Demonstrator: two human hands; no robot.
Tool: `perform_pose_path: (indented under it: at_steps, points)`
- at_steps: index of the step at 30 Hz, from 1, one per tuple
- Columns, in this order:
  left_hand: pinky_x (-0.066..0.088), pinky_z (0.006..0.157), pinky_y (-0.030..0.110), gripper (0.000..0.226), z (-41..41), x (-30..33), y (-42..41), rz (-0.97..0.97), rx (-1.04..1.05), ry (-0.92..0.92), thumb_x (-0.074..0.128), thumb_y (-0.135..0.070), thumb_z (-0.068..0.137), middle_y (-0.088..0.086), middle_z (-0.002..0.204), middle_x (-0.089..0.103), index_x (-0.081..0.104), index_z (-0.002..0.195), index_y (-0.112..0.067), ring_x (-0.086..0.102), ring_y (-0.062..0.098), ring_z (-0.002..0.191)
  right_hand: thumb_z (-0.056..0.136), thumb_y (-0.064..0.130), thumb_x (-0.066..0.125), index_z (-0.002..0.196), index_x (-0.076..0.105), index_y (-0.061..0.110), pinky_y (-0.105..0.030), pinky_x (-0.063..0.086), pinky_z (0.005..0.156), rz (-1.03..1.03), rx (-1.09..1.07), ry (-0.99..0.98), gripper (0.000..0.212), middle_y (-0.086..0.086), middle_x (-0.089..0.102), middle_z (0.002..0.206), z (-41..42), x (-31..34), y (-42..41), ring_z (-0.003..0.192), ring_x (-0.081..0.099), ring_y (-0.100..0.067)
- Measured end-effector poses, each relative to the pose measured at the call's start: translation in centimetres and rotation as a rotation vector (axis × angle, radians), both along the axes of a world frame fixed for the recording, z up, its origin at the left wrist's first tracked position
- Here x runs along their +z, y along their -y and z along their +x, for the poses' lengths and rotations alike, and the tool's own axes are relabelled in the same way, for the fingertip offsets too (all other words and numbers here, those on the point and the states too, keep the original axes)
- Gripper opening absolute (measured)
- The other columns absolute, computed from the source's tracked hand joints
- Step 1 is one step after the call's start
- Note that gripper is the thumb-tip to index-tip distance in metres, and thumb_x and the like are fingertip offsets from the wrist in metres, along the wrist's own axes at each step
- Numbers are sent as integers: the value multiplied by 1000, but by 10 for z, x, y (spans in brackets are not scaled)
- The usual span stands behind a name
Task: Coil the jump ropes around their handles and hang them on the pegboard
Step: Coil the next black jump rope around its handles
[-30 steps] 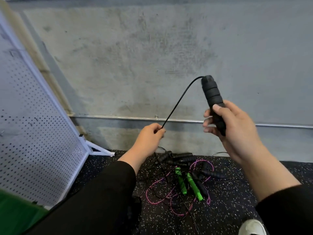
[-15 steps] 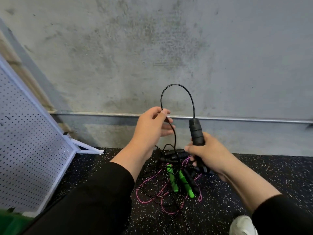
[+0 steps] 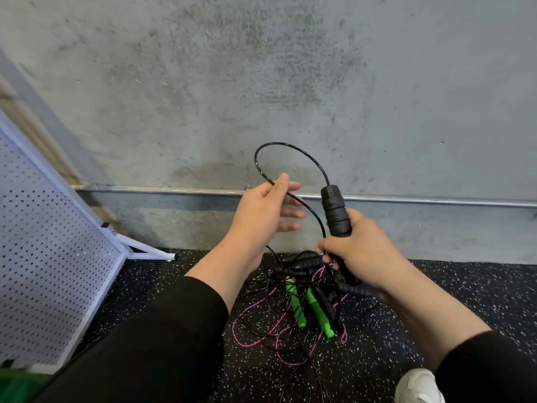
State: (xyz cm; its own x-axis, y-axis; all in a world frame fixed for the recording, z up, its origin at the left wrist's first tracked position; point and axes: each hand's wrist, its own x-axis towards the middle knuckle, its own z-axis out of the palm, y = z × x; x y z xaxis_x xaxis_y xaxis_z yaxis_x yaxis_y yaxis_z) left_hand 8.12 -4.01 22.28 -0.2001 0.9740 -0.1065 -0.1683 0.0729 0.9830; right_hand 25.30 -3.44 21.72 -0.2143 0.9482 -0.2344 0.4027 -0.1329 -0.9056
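Right hand [image 3: 360, 254] clamped on upright black ribbed foam handle [image 3: 335, 212]; its thin black cord [image 3: 290, 149] arcs left to left hand [image 3: 261, 216], pinched at thumb, remaining fingers spread, above tangled rope pile [image 3: 302, 309] on speckled floor.

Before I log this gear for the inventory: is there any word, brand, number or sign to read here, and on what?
None can be read.
Black handle in the right hand: no print shows.
Green handles on the floor: no lettering shows.
Pegboard: holes only.
Wall: stains only.
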Motion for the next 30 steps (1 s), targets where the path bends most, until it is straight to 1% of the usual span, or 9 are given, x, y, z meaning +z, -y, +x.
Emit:
perform_pose_path:
  at_steps: [4, 8, 10, 13, 18, 21, 23, 26, 30]
  points:
    - [55, 65, 37, 57, -8, -12, 5, -309, -132, -179, 45, -63, 100, 12, 96, 75, 67, 113, -12, 68, 23, 72, 86, 2, 71, 106, 54, 11, -22, 44, 44, 26, -6, -11, 28, -8, 68, 66, -3, 6, 1, 44, 54, -11]
    - [57, 90, 48, 73, 0, -26, 14, -498, -389, -123, 41, -80, 89, 13, 102, 76, 62, 117, -15, 71, 27, 90, 85, 6, 73, 105, 55, 12, -23, 48, 50, 59, 6, 18, 27, -6, 70, 65, -9, 6, 5, 48, 57, -11]
    - [54, 94, 47, 75, 4, -27, 15, -473, -469, 14, 42, -79, 90, 8, 91, 71, 61, 122, -14, 69, 27, 94, 85, 7, 74, 103, 56, 14, -22, 48, 50, 70, 22, 8, 27, -4, 70, 67, -11, 7, 7, 49, 58, -9]
    - [53, 91, 41, 64, 4, -23, 10, -412, -354, 107, 48, -64, 98, 6, 82, 67, 57, 133, -11, 69, 24, 85, 87, 8, 75, 101, 58, 15, -19, 48, 52, 64, 18, -72, 23, -6, 74, 73, -12, 11, 7, 53, 62, -8]
    - [55, 56, 30, 25, -3, -19, 7, -307, -108, 140, 49, -34, 107, 6, 72, 56, 56, 109, -10, 60, 18, 54, 89, 8, 74, 101, 55, 16, -26, 51, 55, 95, -64, -112, 23, -12, 74, 87, -5, 10, -3, 58, 63, -16]
    - [37, 46, 26, 34, -10, -15, 7, -335, -62, -113, 45, -50, 105, 1, 70, 46, 54, 96, -19, 37, 13, 47, 89, 3, 72, 105, 56, 13, -38, 55, 64, 42, -37, -98, 25, -15, 72, 98, -4, 2, -5, 67, 66, -21]
    - [27, 44, 23, 42, -14, -9, 7, -313, -49, -263, 38, -61, 103, -3, 62, 47, 61, 99, -26, 31, 12, 47, 89, 1, 70, 107, 57, 13, -42, 54, 67, 19, -1, -80, 26, -20, 71, 106, -6, -3, -4, 69, 65, -24]
    - [20, 46, 23, 54, -17, 1, 9, -192, -108, -236, 32, -62, 104, -7, 50, 36, 71, 108, -25, 23, 12, 43, 89, 2, 67, 110, 59, 21, -46, 57, 73, -3, 58, -60, 30, -18, 73, 108, -12, -7, -1, 72, 67, -26]
    - [19, 47, 24, 49, -20, 14, 13, -46, -169, -226, 38, -50, 108, -7, 47, 30, 74, 112, -17, 20, 11, 43, 84, 11, 69, 116, 58, 25, -50, 57, 76, -2, 107, -103, 37, -9, 77, 101, -23, -5, 4, 78, 74, -29]
